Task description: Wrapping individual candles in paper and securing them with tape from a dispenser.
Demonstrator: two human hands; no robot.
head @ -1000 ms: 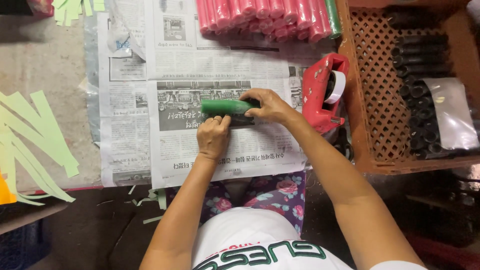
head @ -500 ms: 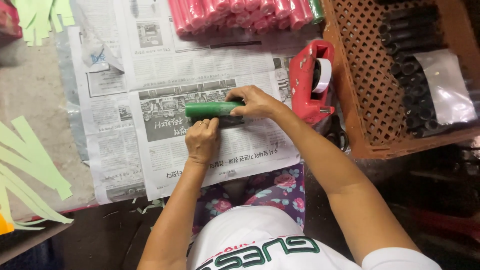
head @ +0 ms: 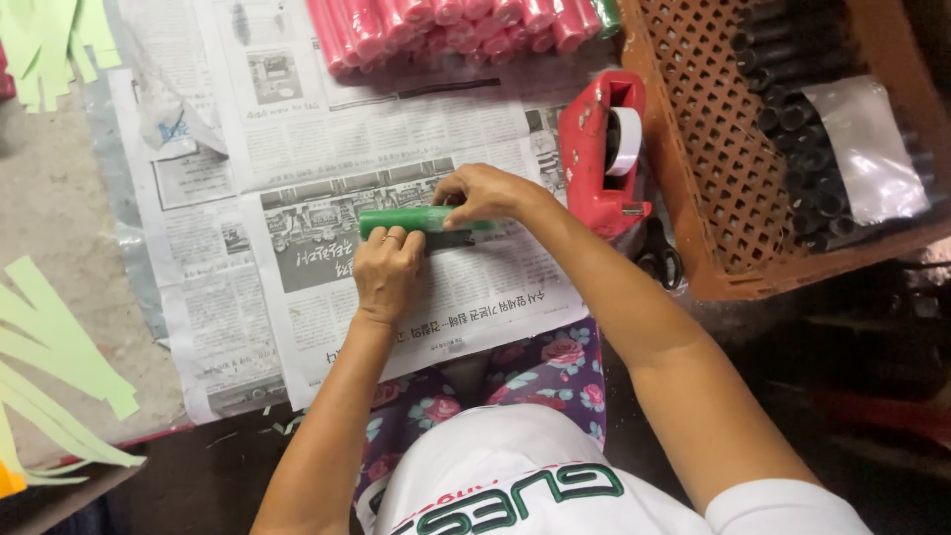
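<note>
Rolling on: green wrap (head: pixel 401 220) covering more of the tube, left hand (head: pixel 388 272) and right hand (head: pixel 485 193) fingers still curled, pressing it.

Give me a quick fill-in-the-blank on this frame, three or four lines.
1. Both hands, left hand and right hand, press on a ____ tube.
2. The tube lies on sheets of ____.
3. The tape dispenser right of the hands is ____.
4. The orange crate holds ____ tubes.

Missing words: green; newspaper; red; black
</note>
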